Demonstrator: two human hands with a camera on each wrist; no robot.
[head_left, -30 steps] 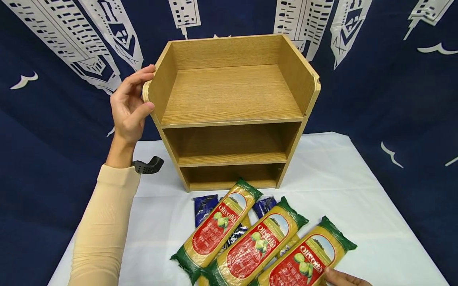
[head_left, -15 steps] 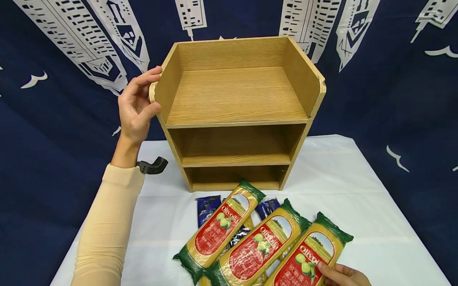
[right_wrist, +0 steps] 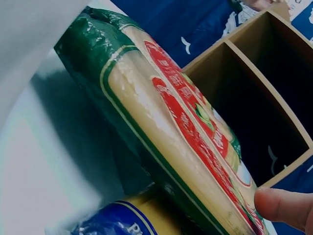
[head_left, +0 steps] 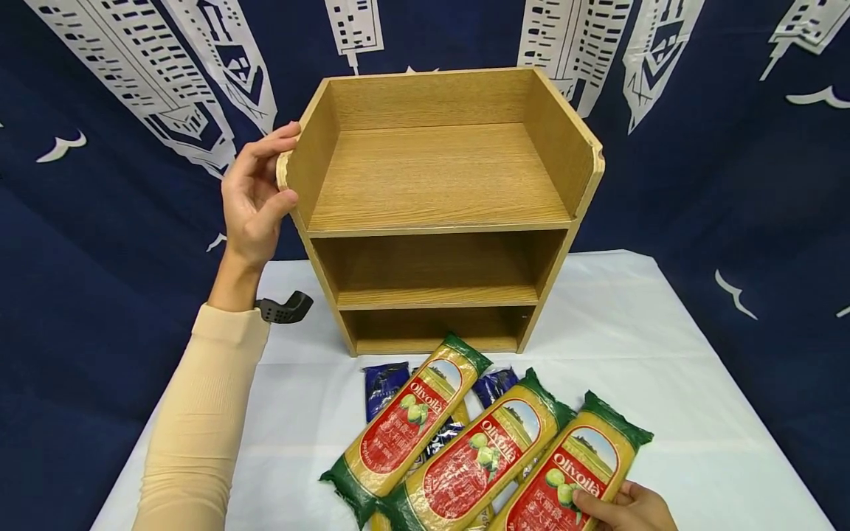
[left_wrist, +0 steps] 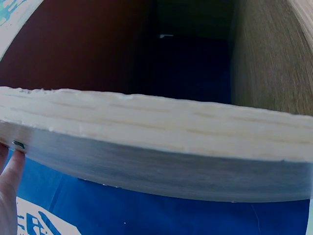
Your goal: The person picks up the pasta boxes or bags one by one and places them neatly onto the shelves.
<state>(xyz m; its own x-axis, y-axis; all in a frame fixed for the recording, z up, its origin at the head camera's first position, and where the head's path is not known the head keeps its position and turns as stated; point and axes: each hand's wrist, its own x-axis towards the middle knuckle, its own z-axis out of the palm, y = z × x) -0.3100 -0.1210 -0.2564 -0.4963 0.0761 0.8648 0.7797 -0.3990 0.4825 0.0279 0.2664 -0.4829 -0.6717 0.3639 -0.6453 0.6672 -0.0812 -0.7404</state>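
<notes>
Spaghetti packet (head_left: 574, 479), rightmost of three lying on the white tablecloth (head_left: 697, 413) before the wooden shelf unit (head_left: 438, 206), is gripped near its lower end by the right hand (head_left: 627, 509). All three shelf tiers show bare wood. Left hand (head_left: 255, 195) clasps the unit's top-left edge, thumb and fingers curled around it.

A staged recording set: a printed navy backdrop (head_left: 730, 184) hangs behind a worktop (head_left: 664, 354) under white cloth
</notes>
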